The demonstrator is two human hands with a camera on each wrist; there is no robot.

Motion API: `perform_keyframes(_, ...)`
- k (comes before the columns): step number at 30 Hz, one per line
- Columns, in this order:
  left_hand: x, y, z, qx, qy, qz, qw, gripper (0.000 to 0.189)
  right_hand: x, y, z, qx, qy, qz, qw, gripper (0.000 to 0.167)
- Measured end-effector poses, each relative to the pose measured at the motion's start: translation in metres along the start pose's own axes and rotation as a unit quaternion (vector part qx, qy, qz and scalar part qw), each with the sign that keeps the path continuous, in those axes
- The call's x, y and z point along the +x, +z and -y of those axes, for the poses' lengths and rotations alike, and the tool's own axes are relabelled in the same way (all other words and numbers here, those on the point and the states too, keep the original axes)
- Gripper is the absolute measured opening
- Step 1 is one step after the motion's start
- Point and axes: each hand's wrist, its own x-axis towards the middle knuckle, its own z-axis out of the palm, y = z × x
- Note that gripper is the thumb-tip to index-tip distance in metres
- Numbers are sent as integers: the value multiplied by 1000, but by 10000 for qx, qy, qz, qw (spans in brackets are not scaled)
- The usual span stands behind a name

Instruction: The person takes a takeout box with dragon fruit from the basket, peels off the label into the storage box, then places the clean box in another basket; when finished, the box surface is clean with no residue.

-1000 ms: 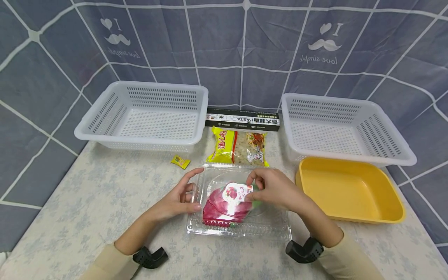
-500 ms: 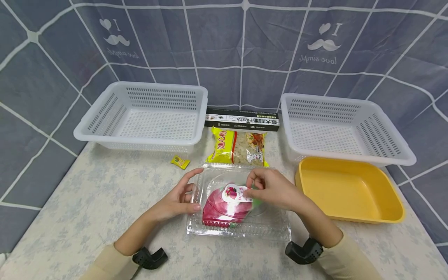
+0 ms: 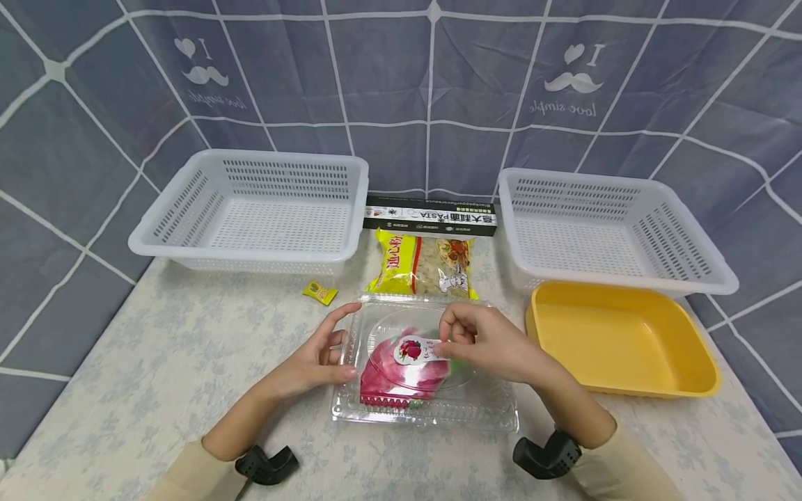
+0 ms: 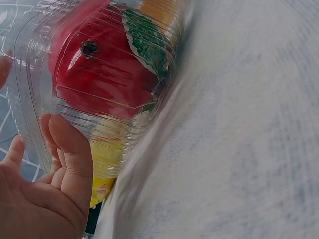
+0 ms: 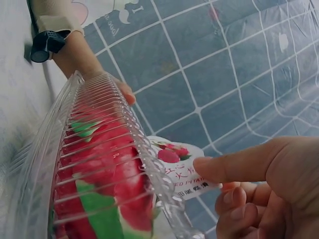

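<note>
R fingers (image 5: 234,168) pinching fruit label (image 3: 410,350) over clr box (image 3: 491,402), L fingers (image 3: 337,374) spread at its edge

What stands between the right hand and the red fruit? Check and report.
The clear container stands in the way: its top covers the red fruit, while the right hand is outside, pinching the label. The label also overlaps part of the red fruit in the head view.

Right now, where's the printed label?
Mid-picture in the head view, the label is atop the clear container, over the pink fruit, its right end pinched by the right hand.
</note>
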Motion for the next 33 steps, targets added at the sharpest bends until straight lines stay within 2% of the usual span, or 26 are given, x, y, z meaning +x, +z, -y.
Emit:
perform_keyframes(11,0,0,-1,-9,-13,-26,10000,89,-10,-5,3,302,-90,-90,9995,18)
perform_keyframes(20,1,1,-1,55,47,-35,10000,89,-23,-21,-2,553,-26,-304,9980,17)
perform_keyframes(25,0,1,-2,86,-19,-75,9999,90,-32,-29,-6,634,47,-472,9969,17)
perform_keyframes(33,-1,0,-1,86,-94,-109,9999,90,-46,-40,-11,430,204,-771,9959,20)
